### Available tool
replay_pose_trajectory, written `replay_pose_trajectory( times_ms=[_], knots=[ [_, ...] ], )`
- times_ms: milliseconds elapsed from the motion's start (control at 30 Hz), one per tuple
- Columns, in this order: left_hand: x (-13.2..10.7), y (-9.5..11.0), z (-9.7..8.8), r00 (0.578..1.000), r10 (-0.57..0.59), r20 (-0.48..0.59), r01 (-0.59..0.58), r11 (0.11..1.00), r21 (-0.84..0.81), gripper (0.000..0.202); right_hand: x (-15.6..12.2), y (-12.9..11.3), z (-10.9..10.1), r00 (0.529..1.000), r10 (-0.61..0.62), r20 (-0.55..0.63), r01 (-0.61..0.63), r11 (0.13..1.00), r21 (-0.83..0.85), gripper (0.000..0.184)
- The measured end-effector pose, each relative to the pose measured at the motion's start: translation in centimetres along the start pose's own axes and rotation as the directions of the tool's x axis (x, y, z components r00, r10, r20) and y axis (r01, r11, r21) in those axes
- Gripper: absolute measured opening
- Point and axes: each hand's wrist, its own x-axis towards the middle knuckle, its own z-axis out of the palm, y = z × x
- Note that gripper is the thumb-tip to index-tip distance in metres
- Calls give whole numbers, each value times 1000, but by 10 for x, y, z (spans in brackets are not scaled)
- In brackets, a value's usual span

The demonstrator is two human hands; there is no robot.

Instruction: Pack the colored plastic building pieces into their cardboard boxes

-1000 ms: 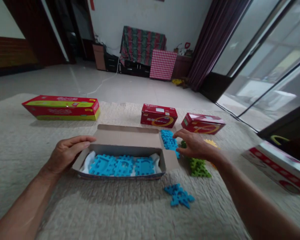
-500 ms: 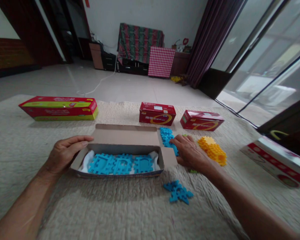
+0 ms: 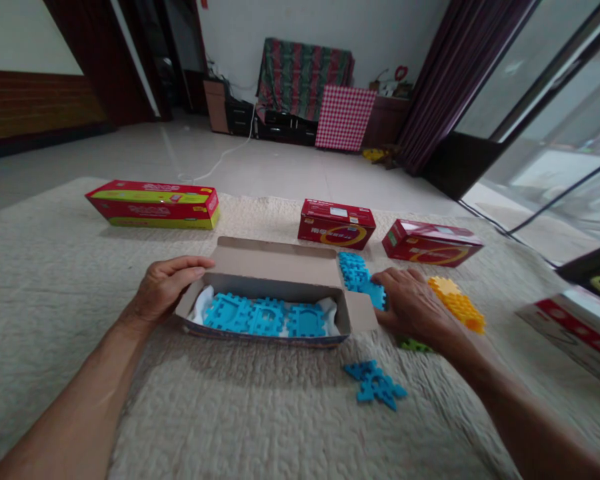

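Open cardboard box (image 3: 275, 265), blue pieces (image 3: 265, 317) inside; blue stack (image 3: 356, 275) just beside.

You're in a home living room: quilted rug (image 3: 55, 287), tiled floor (image 3: 280, 173), cloth-draped cabinet (image 3: 305, 77), curtain (image 3: 460, 73), glass sliding doors (image 3: 555, 120).

- left hand (image 3: 167, 283): arm comes in from bottom left, fingers loosely stretched out and together, thumb on top
- right hand (image 3: 413, 307): arm from bottom right, palm down, fingers bent
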Motion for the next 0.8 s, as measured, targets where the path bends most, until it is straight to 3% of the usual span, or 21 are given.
replay_pose_trajectory(
  times_ms=[133,200,267,367,467,567,800],
  knots=[
    [1,-2,0,1000,2,4,-2,1000,0,26,4,9,-27,988,111,-106,-104,992,65,42],
    [1,-2,1,1000,-3,3,3,1000,-29,26,10,-1,-47,983,99,-153,-70,981,183,42],
    [1,-3,1,1000,12,3,-11,999,-47,26,19,-25,-65,979,33,-201,30,953,303,39],
    [4,-5,0,999,47,5,-46,999,-18,27,34,-77,-81,979,-130,-154,182,900,395,37],
    [5,-6,0,997,82,10,-82,997,13,27,48,-124,-83,970,-242,-37,235,880,413,34],
    [6,-7,0,993,118,18,-118,993,15,26,55,-151,-78,960,-272,61,232,901,366,31],
    [6,-5,0,982,184,34,-185,983,22,24,58,-163,-73,955,-270,125,224,930,291,30]
  ],
)
